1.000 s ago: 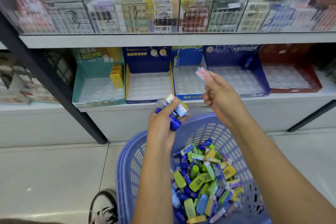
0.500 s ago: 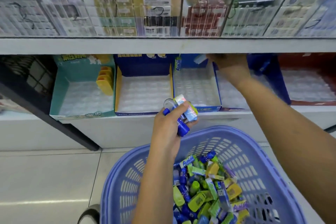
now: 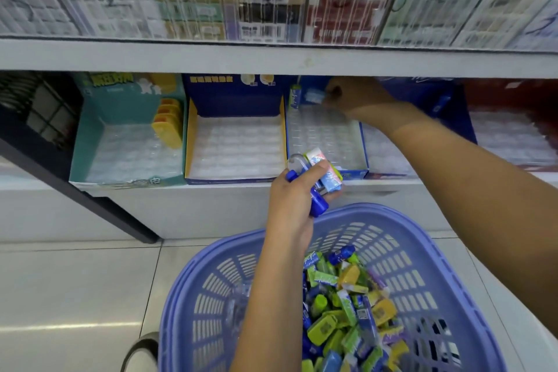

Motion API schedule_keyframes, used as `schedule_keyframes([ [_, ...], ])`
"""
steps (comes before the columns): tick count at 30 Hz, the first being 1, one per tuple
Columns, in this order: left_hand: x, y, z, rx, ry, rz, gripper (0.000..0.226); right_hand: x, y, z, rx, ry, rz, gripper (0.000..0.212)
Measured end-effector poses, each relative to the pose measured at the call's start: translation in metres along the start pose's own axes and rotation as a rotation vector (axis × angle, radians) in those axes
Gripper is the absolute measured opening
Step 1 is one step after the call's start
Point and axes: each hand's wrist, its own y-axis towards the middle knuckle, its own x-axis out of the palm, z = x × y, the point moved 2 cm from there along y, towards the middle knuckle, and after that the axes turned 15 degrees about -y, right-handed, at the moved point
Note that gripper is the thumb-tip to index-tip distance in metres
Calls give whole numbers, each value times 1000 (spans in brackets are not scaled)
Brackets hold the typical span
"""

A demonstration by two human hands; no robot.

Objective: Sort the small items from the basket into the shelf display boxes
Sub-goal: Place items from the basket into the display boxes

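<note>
A purple plastic basket sits low in front of me, filled with several small green, yellow and blue packs. My left hand holds a bunch of small items above the basket's far rim, among them a blue tube and a pale blue-pink pack. My right hand reaches under the upper shelf and pinches a small light blue pack at the back of the blue display box, third from the left. One green stick stands in that box's back left corner.
Left of it stand a dark blue and yellow display box and a teal box holding several yellow packs. Further right are another blue box and a red box. The upper shelf edge overhangs the boxes. A shoe shows on the tiled floor.
My right hand has carried the small pack from in front of the shelf into the back of the third box. The view has moved closer to the shelf. My left hand keeps its bunch.
</note>
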Motion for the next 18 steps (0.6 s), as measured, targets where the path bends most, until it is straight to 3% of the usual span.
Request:
schedule_keyframes([
  [2,-2,0,0,-4,-4,-3,18,0,1,3,61,129,59,37],
  [4,-3,0,0,-7,-8,-11,18,1,1,5,113,144,85,28],
  [10,-7,-2,-2,-7,6,-30,24,2,1,2,95,194,242,24],
  [18,-7,-1,-1,-8,-5,-28,18,-1,2,8,90,246,202,31],
])
